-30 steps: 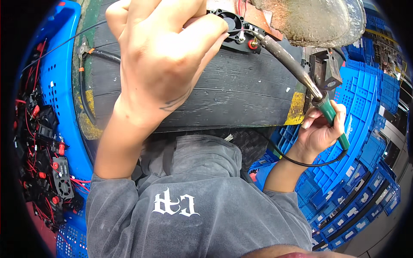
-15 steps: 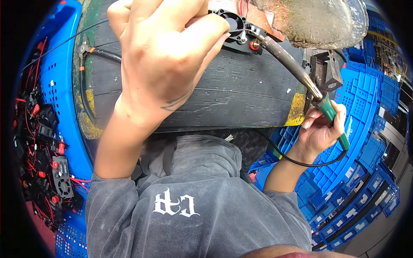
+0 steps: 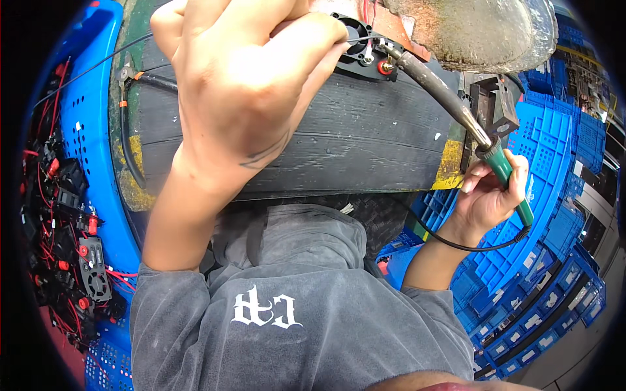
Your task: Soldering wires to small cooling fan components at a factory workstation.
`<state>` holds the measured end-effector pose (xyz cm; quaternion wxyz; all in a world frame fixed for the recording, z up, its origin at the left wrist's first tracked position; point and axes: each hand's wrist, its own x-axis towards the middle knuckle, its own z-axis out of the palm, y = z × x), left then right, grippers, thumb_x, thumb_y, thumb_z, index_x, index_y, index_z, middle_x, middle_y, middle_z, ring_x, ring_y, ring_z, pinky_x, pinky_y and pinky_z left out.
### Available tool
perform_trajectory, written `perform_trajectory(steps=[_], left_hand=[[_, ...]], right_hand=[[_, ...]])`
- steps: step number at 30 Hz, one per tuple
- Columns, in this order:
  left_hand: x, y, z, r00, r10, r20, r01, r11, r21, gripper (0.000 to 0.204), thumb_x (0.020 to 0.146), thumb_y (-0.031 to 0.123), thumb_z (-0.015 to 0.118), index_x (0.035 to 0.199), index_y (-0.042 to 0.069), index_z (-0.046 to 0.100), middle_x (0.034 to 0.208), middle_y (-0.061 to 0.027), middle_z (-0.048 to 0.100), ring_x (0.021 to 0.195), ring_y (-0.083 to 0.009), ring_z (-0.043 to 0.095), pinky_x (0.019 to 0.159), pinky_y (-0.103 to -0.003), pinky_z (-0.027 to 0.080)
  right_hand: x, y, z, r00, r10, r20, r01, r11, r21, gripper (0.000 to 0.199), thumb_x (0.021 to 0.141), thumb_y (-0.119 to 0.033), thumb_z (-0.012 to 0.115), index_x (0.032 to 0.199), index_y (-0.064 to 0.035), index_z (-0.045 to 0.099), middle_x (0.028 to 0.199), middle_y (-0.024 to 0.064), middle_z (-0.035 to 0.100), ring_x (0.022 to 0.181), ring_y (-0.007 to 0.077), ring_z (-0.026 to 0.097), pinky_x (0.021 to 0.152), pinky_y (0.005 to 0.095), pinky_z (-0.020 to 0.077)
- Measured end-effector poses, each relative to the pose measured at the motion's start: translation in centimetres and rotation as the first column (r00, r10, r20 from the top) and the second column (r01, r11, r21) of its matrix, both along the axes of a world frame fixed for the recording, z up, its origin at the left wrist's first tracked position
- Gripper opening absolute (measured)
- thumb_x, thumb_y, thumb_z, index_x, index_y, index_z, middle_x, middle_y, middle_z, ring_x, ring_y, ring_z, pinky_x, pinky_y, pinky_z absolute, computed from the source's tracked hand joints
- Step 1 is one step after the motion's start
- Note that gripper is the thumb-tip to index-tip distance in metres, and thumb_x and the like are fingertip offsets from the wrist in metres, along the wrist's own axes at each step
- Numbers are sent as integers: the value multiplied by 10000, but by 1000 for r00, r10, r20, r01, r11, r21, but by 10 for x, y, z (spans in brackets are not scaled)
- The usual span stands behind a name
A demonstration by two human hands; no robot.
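My left hand (image 3: 241,85) is above the bench with thumb and forefinger pinched on a thin strand of solder wire (image 3: 362,40). The strand reaches the tip of the soldering iron (image 3: 443,91). My right hand (image 3: 492,192) grips the iron's green handle from below, and its black cord loops back under the forearm. Beneath the tip lies a small black fan unit (image 3: 355,55) with a red terminal post (image 3: 385,67) and a bare metal terminal beside it. My left fingers cover part of the unit.
Cutting pliers (image 3: 130,85) with black handles lie at the bench's left. A blue bin (image 3: 98,130) beyond holds several fan units with red wires. At the far right of the bench are a crusty, worn pad (image 3: 482,32) and a metal bracket (image 3: 495,107). Blue crates (image 3: 541,150) stand at right.
My left hand has shifted slightly left, and the wire at its fingertips now runs straighter to the iron's tip. The iron and right hand have moved only slightly.
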<state>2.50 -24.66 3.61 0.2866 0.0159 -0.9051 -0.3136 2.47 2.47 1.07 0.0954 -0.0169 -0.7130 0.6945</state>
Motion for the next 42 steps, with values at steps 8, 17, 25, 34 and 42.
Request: perform_trajectory(steps=[8,17,25,34,42], left_hand=[[-8,-12,-13,973,-91,-214,34,965,-259,217,529,76,764,729,72,681,659,1,459,652,-184,431,648,-340,258],[-4,-4,-7,1000,16,18,-16,1000,13,226,532,69,765,739,79,676,659,-3,461,648,-186,431,649,-341,263],[-5,-1,-8,1000,-12,10,13,997,-76,255,539,55,778,771,94,681,660,0,471,643,-192,436,640,-339,277],[-17,-23,-39,946,-281,-162,217,920,-327,255,617,94,805,854,164,741,707,45,507,690,-139,475,657,-289,319],[-15,-20,-37,952,-272,-138,221,926,-305,235,649,78,801,865,150,743,700,36,510,685,-145,475,653,-290,322]], right_hand=[[0,3,0,1000,9,4,-9,1000,-6,372,955,-357,445,1023,-21,588,617,145,595,373,178,482,347,233,364],[-2,4,1,1000,29,11,-29,1000,3,371,949,-354,456,1025,-14,586,639,145,602,387,175,495,345,229,370],[3,12,5,999,-15,-42,11,995,-100,367,961,-340,450,990,-3,592,730,156,645,428,159,529,349,220,395],[7,14,-12,997,-80,-10,77,987,-138,366,969,-339,444,1000,-6,593,729,156,652,415,158,523,352,221,386],[11,10,-18,998,-60,-6,58,983,-175,359,973,-343,447,1005,-18,596,719,135,652,409,159,521,357,220,382]])
